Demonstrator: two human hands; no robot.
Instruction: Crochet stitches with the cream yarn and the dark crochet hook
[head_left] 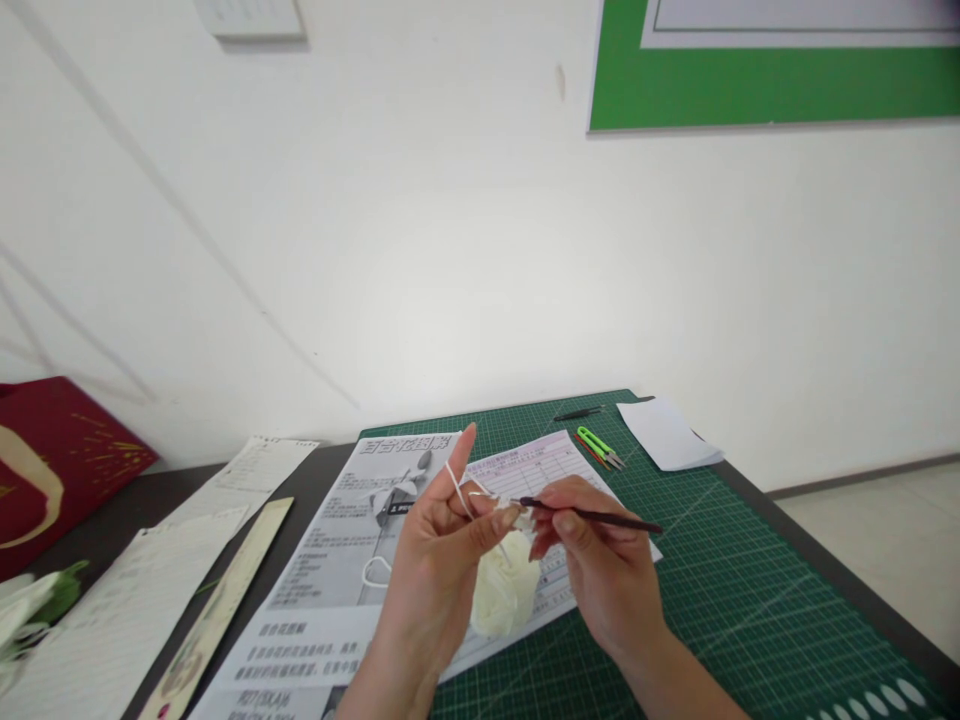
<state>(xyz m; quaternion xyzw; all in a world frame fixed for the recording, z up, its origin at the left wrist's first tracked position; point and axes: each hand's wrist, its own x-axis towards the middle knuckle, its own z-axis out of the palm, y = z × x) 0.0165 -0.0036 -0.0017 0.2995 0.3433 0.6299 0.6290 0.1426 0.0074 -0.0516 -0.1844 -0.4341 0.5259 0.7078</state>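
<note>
Head view. The left hand (pixel 442 545) pinches a small white crocheted-looking yarn piece (pixel 519 518) between thumb and fingers, just above the mat. Its index finger stands up with a thin white yarn strand (pixel 455 485) over it, presumably to keep the strand taut. The right hand (pixel 606 545) pinches a slender dark-maroon hook (pixel 622 520) pencil-fashion, likely for fine control; its tip meets the piece (exact loop too small to tell). Below the hands, a round cream yarn ball (pixel 506 595) sits on a white printed table form (pixel 536 460), probably near so the yarn feeds freely. A grey-and-white flower instruction sheet (pixel 300 610) lies at left, readable from the seat.

Surface: dark worktop (pixel 328 466) under a green gridded cutting mat (pixel 720 580). Bright-green thread snips (pixel 595 442) lie toward the far edge, beside blank white paper (pixel 667 437).

Room: plain white wall (pixel 465 250); green-bordered board (pixel 712 90) upper right.
</note>
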